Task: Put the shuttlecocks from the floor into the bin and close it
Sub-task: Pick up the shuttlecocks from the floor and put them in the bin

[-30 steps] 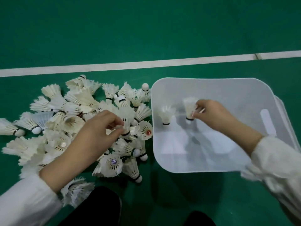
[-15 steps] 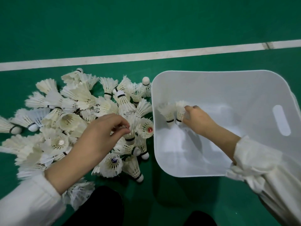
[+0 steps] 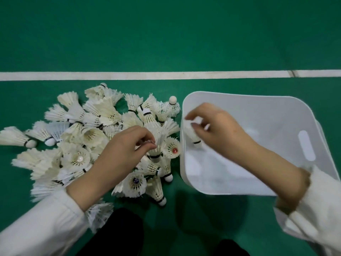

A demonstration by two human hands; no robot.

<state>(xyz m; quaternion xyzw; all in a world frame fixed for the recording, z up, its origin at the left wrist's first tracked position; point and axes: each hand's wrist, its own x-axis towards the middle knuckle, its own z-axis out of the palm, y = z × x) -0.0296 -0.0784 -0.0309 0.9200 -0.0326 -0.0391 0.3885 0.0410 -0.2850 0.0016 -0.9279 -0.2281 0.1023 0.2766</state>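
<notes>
Mid-loading: left hand grip pinching shuttlecock off floor pile, right hand grip clutching another shuttlecock over open bin; next likely drop, then carry across.

Feathered white shuttlecocks with smooth cork tips, matt white plastic bin, smooth green floor, cloth sleeves

Light is even and fairly dim, falling from overhead — soft shadows pool on the green floor just below the white bin and under the shuttlecock pile. The bin's interior is washed out, near glare. Motion blur smears the right hand. The white court line bows slightly — wide-angle distortion.
</notes>
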